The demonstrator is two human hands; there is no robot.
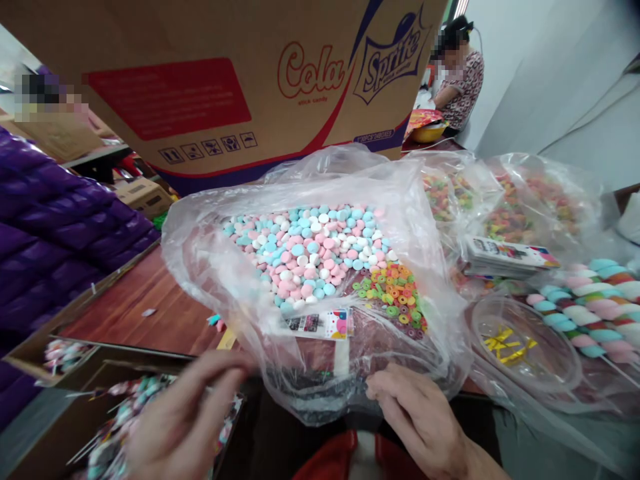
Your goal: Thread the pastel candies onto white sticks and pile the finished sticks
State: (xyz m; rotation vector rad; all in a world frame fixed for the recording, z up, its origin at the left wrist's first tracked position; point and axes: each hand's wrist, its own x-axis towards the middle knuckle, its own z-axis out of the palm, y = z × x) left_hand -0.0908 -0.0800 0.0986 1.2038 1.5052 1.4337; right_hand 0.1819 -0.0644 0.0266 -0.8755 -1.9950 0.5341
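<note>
My left hand (185, 413), smeared by motion, is at the lower left near the edge of a large clear plastic bag (200, 260). Its thumb and fingers look apart, and I see nothing between them. My right hand (420, 413) is closed in a pinch over the bag's front edge; what its fingertips hold is too unclear to make out. Inside the spread bag lie pink, blue and white candies (310, 253) and small ring-shaped candies (395, 293) in green, yellow, orange and red. A printed card (320, 324) lies in front of them.
Behind stands a big carton (260, 80). To the right are a stack of cards (505, 257), a round clear tub (565, 353) with gold twist ties (510, 348), and twisted marshmallow sticks (595, 307). A box of stick candies (125, 413) sits lower left. A person (460, 80) works beyond.
</note>
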